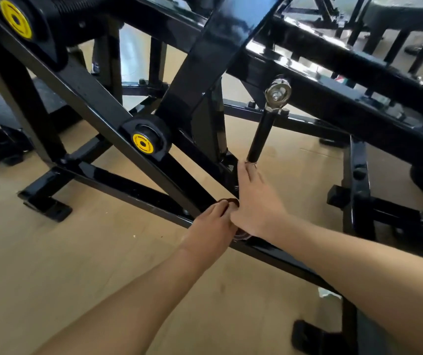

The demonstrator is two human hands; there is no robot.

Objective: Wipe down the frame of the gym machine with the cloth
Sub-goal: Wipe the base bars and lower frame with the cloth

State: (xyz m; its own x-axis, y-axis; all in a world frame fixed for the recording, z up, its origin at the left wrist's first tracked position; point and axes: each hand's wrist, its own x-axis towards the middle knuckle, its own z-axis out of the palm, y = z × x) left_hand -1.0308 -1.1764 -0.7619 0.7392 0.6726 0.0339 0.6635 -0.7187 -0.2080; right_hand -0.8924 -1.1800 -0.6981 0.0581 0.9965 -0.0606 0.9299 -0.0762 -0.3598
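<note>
Both hands meet at the low joint of the glossy black steel machine frame [108, 116]. The left hand [211, 226] curls its fingers on a small dark brown cloth [231, 201] against the lower bar. The right hand [255, 201] lies flat beside it, fingers straight, touching the black strut [259, 134].

Both bare forearms reach forward from the lower edge of the view, converging near the middle. The left hand [211, 226] comes in from the lower left, back of the hand up, its fingers [222, 206] curled downward and pinching something small and dark at their tips. The right hand [255, 203] comes in from the lower right, palm turned down and away, its fingers [247, 172] stretched nearly straight and pointing up the view. The two hands touch where the right thumb side meets the left fingertips.
</note>
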